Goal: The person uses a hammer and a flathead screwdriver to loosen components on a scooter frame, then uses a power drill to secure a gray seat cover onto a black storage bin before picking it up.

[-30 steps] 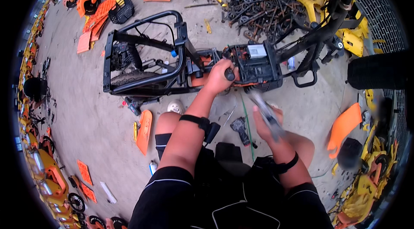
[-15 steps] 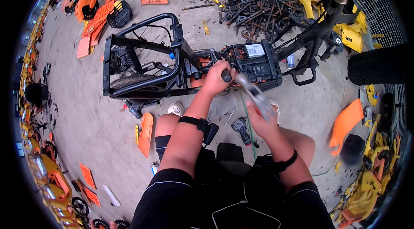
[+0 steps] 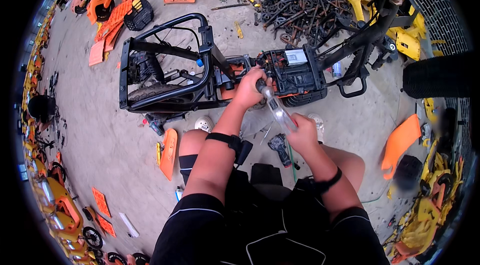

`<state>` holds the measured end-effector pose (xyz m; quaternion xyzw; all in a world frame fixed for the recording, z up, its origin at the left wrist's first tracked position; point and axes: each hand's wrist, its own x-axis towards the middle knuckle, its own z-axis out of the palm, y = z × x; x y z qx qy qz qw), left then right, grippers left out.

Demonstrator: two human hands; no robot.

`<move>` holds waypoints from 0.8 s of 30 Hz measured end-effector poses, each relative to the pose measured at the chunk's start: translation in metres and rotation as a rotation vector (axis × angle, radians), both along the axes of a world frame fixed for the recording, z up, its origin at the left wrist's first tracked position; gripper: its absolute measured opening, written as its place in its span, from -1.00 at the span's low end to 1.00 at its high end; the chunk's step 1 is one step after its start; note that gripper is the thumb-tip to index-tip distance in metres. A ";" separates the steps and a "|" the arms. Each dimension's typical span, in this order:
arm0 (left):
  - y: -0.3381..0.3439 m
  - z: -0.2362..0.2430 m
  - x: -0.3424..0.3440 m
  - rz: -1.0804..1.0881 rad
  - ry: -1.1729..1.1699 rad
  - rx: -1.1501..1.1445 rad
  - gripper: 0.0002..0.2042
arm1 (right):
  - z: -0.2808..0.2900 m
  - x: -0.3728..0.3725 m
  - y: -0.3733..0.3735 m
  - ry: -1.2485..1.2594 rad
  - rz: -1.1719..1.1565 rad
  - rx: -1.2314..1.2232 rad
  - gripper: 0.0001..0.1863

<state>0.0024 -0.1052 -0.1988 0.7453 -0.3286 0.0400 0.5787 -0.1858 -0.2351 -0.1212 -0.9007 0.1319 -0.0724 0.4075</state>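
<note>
Right hand (image 3: 303,134) grips hammer (image 3: 278,107) toward eleven o'clock; glancing blows could bruise left hand (image 3: 250,88), clasping an apparent tool handle (image 3: 260,84).

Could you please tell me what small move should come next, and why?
I would probably draw the hammer back slightly with the right hand: its head appears right at the end of the dark tool gripped in the left hand, leaving little visible room to swing.
</note>
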 end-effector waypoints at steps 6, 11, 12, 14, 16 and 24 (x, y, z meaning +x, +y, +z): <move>-0.001 -0.001 0.001 -0.006 0.026 0.002 -0.77 | -0.007 0.003 0.003 0.063 -0.032 -0.086 -0.62; 0.007 -0.003 0.000 0.035 0.020 -0.015 -0.76 | 0.034 -0.012 0.010 -0.289 0.056 0.108 -0.68; 0.001 0.001 0.008 0.030 -0.011 -0.029 -0.75 | 0.022 -0.003 0.010 -0.140 0.025 0.044 -0.67; 0.001 -0.003 0.005 0.025 0.009 0.005 -0.77 | 0.006 0.017 0.013 0.163 -0.036 -0.074 -0.63; 0.007 -0.013 0.002 0.036 0.106 0.006 -0.78 | 0.012 0.012 0.013 -0.130 0.031 -0.089 -0.63; 0.017 0.026 -0.002 -0.069 -0.069 -0.006 -0.80 | 0.022 -0.005 -0.033 -0.267 -0.225 0.153 -0.60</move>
